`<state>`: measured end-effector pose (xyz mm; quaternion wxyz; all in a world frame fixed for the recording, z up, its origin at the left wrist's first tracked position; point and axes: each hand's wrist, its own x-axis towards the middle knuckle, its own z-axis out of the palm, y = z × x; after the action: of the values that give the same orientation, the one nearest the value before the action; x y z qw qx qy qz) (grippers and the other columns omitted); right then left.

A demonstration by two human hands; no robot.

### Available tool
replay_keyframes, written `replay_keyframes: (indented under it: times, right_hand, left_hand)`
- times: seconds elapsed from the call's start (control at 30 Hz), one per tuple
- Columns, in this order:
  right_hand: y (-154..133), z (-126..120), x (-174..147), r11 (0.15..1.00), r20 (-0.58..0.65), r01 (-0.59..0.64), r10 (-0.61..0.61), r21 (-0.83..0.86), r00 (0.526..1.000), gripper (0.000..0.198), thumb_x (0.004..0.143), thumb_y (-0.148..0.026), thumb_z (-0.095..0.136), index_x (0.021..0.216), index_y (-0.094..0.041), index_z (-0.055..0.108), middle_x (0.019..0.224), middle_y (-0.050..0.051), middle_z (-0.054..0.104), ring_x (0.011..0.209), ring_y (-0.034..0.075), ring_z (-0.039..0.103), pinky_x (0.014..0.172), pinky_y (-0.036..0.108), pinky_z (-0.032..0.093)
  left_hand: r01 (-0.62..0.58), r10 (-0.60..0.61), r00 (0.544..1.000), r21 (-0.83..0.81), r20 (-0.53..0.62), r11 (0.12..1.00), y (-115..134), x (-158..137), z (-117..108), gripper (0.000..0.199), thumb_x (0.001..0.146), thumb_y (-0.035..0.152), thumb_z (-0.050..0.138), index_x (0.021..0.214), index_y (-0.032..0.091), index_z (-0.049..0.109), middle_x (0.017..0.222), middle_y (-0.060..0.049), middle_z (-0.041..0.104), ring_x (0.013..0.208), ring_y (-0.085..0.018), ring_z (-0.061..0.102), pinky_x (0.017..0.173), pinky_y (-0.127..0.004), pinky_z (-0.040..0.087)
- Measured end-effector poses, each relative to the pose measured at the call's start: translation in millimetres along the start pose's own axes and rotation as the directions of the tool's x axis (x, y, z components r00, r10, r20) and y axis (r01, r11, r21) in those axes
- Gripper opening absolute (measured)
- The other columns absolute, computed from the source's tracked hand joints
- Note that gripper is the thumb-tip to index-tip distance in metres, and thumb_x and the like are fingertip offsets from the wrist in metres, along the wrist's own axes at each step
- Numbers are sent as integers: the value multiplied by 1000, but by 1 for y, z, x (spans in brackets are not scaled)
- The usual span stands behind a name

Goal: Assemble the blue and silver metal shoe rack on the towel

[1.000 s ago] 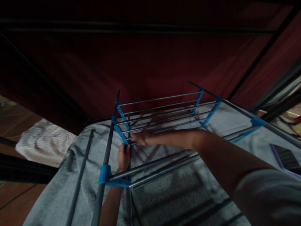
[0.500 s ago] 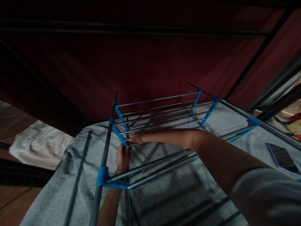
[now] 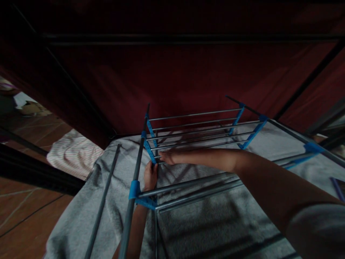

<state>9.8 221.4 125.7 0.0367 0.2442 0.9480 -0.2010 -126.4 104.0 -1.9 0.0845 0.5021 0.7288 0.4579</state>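
A rack of grey metal rods (image 3: pixel 185 185) and blue plastic brackets stands on a grey blanket. My left hand (image 3: pixel 150 176) is closed at the lower end of a blue bracket (image 3: pixel 148 148) on the rack's left side. Just right of it, my right hand (image 3: pixel 168 157) reaches across the frame, with its fingers closed on a thin metal rod (image 3: pixel 185 144) close to that same bracket. Fingertips of both hands are partly hidden. A long upright pole (image 3: pixel 138 163) passes through the brackets to the left of my hands.
One loose metal pole (image 3: pixel 104 201) lies on the grey blanket (image 3: pixel 78 216) at the left. Behind the rack rises a dark red panel (image 3: pixel 183 75). A striped cloth (image 3: pixel 75 153) is on the tiled floor at left, and a flat purple-edged object (image 3: pixel 337 187) lies at the right edge.
My view has swung to the left, so the rack and both hands appear further right. Both hands stay at the same bracket and rod end, with little visible movement.
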Motion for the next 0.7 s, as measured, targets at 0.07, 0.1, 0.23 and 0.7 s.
replay_keyframes:
  times: [0.07, 0.1, 0.23, 0.7]
  right_hand:
    - [0, 2, 3, 999, 13, -18, 19, -45, 1000, 22, 95, -35, 47, 105, -22, 62, 108, 9, 70, 88, 24, 63, 71, 33, 42]
    - [1, 3, 5, 998, 16, -15, 16, -58, 1000, 22, 96, -35, 47, 105, -21, 62, 108, 8, 70, 88, 24, 63, 71, 32, 42]
    - [4, 2, 11, 999, 29, 13, -12, -30, 999, 18, 94, -33, 51, 101, -21, 63, 101, 5, 71, 88, 21, 63, 71, 28, 41]
    - [-11, -27, -12, 972, 109, 125, -105, -197, 989, 20, 90, -22, 58, 104, -8, 62, 90, 7, 70, 74, 17, 58, 64, 27, 41]
  left_hand:
    - [0, 0, 1000, -2, 0, 1000, 0, 0, 0, 27, 91, 38, 45, 111, 22, 54, 109, -10, 65, 107, -27, 60, 96, -42, 47]
    - [0, 0, 1000, -3, 0, 1000, 0, 0, 0, 27, 92, 38, 45, 112, 22, 54, 111, -10, 65, 108, -27, 59, 96, -41, 47]
    - [2, -2, 1000, -5, 6, 1000, 0, 0, 0, 27, 92, 37, 45, 113, 23, 54, 115, -12, 64, 110, -28, 58, 97, -42, 47]
    - [6, -6, 1000, 19, 16, 1000, 2, 1, -2, 28, 90, 34, 46, 114, 21, 54, 111, -13, 65, 108, -29, 59, 95, -44, 47]
